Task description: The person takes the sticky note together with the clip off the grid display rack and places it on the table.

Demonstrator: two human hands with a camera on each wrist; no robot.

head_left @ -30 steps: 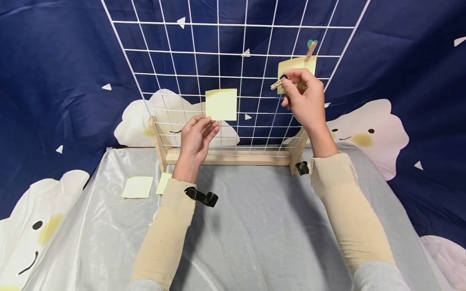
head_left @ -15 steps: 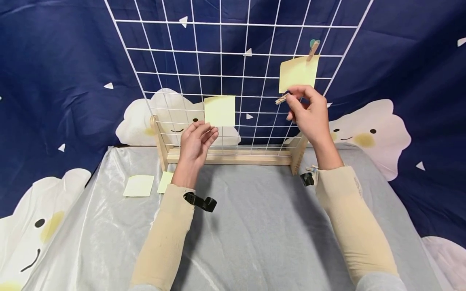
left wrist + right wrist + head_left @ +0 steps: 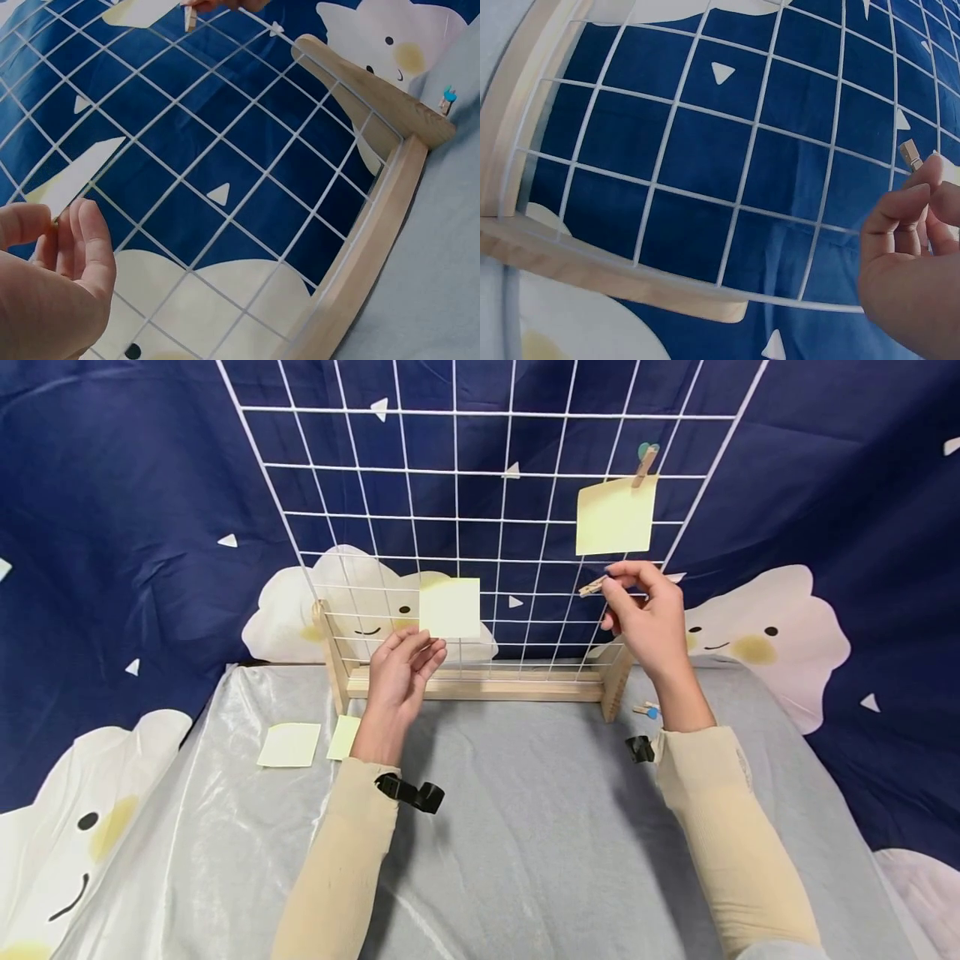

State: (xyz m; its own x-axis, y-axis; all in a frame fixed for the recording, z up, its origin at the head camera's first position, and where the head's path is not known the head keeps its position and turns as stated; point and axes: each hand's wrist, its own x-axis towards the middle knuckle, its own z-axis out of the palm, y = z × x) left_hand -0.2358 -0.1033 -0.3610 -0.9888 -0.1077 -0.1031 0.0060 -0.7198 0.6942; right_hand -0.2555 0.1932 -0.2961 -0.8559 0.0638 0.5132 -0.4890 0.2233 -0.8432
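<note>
L hand (image 3: pixel 401 672) pinched sticky note (image 3: pixel 450 607) at its 7 o'clock corner, in front of grid (image 3: pixel 457 517), contact unclear. R hand (image 3: pixel 647 618) pinched wooden peg (image 3: pixel 592 587) btwn thumb + fingers, approx. 3 o'clock from sticky note, approx. 7 o'clock from clipped note (image 3: pixel 617 517). Risks, prob.: one-corner hold might've let sticky note curl/slip; peg, gripped near one end, could've twisted out; upward bump from R hand could've knocked clipped note.

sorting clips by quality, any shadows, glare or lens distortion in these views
Head: soft arm shadows on the grey cloth, sheen at its left; left wrist: dimmer, wooden rail bowed; right wrist: also dim, grid wires curved, clothespin small but recognisable.
</note>
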